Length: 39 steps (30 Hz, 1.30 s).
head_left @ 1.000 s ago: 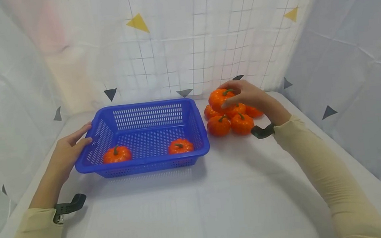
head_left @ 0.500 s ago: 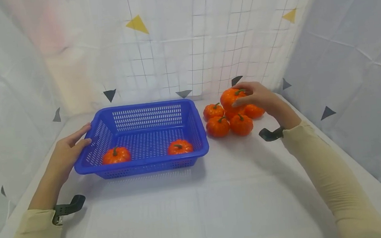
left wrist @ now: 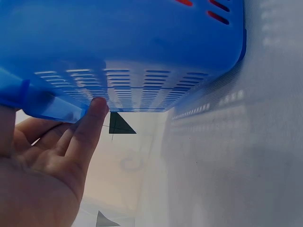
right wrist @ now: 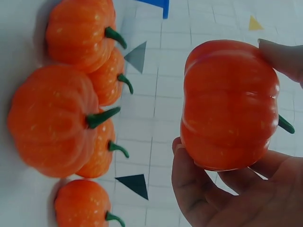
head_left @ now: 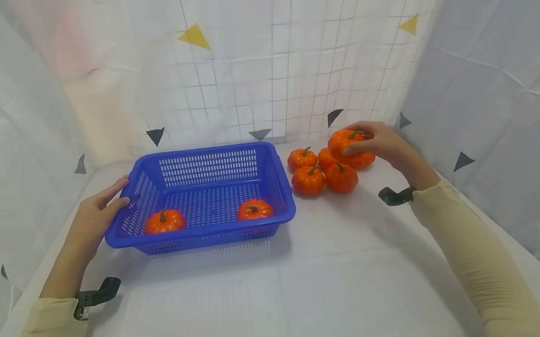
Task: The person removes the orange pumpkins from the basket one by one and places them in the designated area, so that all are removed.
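Note:
A small orange pumpkin (head_left: 343,144) with a green stem is in my right hand (head_left: 381,139), raised over the others at the back right. In the right wrist view, thumb and fingers hold the pumpkin (right wrist: 229,104) from opposite sides. My left hand (head_left: 91,221) holds the left rim of a blue plastic basket (head_left: 203,230). In the left wrist view, the fingers (left wrist: 92,125) lie against the outer side of the basket (left wrist: 142,42), below its rim. Inside the basket sit two pumpkins, one front left (head_left: 164,222) and one front right (head_left: 254,209).
Several more pumpkins (head_left: 308,181) cluster on the white table (head_left: 282,297), just right of the basket. White sheets with a grid (head_left: 241,73) and coloured triangles enclose the back and sides. A dark camera mount (head_left: 98,293) is strapped to each wrist.
My right hand has carried the held pumpkin to the right and slightly down, over the right part of the cluster. The left hand and basket have stayed in place.

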Tool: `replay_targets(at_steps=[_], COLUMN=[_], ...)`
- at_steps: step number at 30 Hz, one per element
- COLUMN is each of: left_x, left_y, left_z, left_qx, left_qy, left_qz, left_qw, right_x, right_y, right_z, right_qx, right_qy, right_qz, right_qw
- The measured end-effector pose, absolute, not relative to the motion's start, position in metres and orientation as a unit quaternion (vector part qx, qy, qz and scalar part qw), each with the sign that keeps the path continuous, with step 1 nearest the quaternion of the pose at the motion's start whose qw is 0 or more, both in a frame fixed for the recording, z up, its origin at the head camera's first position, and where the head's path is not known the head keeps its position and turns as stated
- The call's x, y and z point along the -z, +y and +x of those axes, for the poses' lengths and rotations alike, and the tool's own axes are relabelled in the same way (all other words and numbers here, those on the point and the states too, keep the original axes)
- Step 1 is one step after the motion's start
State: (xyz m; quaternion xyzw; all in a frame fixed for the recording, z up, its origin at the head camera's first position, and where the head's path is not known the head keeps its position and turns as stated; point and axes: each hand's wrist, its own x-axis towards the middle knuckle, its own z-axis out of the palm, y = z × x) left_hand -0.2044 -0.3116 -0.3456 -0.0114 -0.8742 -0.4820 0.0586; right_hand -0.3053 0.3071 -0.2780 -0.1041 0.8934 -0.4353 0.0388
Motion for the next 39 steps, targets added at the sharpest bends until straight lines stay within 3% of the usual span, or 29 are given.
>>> replay_targets(at_steps=[20, 39], left_x=[0.345, 0.346], left_y=[-0.311, -0.311], left_z=[-0.205, -0.206], left_qx=[0.477, 0.473], left_qy=[-0.877, -0.879], left_qz=[-0.011, -0.006], left_qw=[0.061, 0.061], right_x=[0.303, 0.32], right_y=[0.344, 0.368], right_z=[-0.309, -0.305], right_qx=[0.43, 0.442], right_qy=[0.898, 0.895], right_qz=[-0.091, -0.05], right_qw=[0.008, 0.03])
